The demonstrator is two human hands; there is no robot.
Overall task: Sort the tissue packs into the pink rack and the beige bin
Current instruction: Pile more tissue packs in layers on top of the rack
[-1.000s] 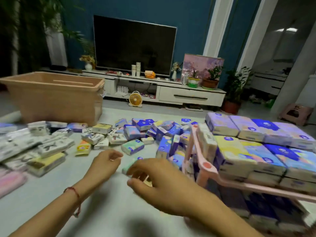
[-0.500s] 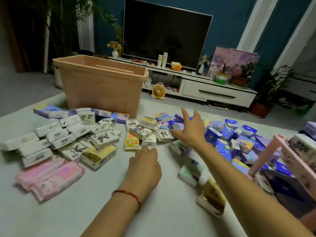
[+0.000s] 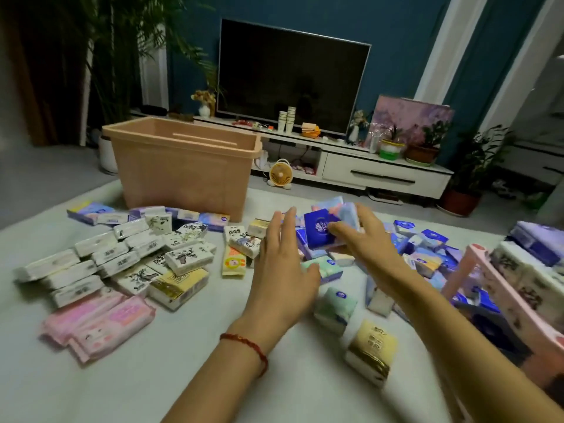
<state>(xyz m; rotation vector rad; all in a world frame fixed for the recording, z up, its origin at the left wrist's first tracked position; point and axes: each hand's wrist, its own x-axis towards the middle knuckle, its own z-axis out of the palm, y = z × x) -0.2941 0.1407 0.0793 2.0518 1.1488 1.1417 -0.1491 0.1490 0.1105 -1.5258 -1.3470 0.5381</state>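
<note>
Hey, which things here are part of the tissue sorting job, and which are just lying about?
For the job: beige bin, pink rack, loose tissue packs, blue pack held in the right hand.
Just lying about: television, small fan, paper cups.

One view only: a wide-angle camera on the person's head, close above the surface (image 3: 152,377), faced forward and down. The beige bin (image 3: 183,178) stood ahead, pink rack (image 3: 459,270) cut by the right edge, television (image 3: 290,83) far behind.
</note>
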